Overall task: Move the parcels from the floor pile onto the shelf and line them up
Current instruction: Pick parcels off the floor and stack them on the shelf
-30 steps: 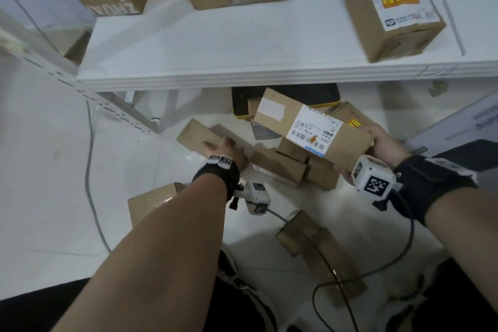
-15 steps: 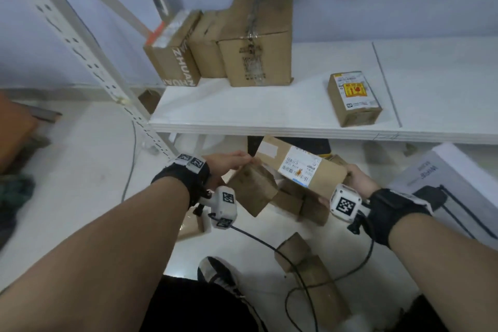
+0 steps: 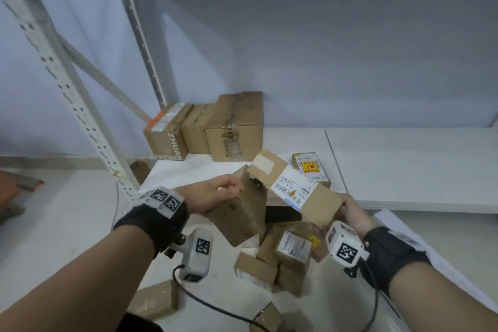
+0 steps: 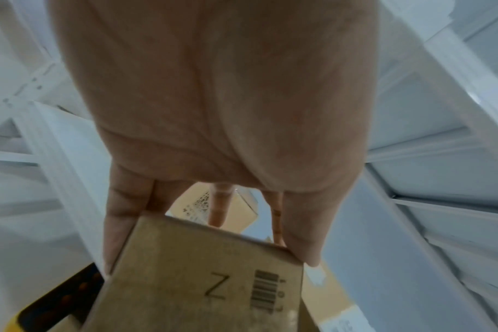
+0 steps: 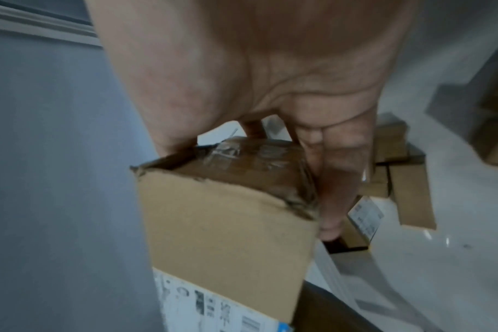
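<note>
Head view: left hand (image 3: 215, 195) is gripping a plain brown parcel (image 3: 238, 217) and right hand (image 3: 350, 213) is clutching the end of a labelled parcel (image 3: 296, 188), both raised at the shelf (image 3: 404, 164) edge above the floor pile (image 3: 280, 259); best to lift them clear of the lip, set them flat beside the three boxes (image 3: 210, 132) at the back left, avoiding the small yellow-labelled box (image 3: 310, 168).

Left wrist view: fingers (image 4: 120, 224) are clamping the parcel's two sides. Right wrist view: fingers (image 5: 333, 191) are wrapping the taped end.
</note>
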A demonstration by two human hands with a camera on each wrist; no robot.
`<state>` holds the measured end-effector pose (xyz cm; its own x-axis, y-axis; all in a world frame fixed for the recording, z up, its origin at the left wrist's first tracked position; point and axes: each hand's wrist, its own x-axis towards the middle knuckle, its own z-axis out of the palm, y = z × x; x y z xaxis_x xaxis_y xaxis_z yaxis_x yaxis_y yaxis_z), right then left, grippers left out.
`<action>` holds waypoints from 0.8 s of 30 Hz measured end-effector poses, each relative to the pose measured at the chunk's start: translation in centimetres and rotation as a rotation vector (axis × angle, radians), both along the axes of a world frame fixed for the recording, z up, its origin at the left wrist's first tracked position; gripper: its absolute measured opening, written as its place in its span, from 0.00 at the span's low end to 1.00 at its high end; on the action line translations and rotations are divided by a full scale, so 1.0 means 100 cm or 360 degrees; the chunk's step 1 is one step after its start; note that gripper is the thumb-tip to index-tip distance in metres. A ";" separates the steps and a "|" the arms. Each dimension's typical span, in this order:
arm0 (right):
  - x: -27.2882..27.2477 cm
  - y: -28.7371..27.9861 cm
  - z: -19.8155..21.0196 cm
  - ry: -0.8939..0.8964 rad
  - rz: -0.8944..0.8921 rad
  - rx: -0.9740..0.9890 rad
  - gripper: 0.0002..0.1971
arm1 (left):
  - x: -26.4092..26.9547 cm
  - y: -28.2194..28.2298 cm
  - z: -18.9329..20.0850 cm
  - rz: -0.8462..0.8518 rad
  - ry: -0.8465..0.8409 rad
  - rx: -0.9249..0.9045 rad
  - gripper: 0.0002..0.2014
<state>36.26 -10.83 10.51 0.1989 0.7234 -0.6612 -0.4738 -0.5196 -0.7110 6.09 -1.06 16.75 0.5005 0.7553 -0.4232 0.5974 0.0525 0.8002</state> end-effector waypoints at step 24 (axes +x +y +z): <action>-0.036 0.094 -0.024 -0.0300 0.0239 -0.0084 0.21 | 0.066 0.065 -0.076 -0.0102 0.0375 0.0529 0.08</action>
<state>32.70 -1.41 8.07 0.2150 0.7197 -0.6601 -0.2501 -0.6128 -0.7496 12.72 5.47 9.14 0.4694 0.8407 -0.2699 0.7600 -0.2292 0.6081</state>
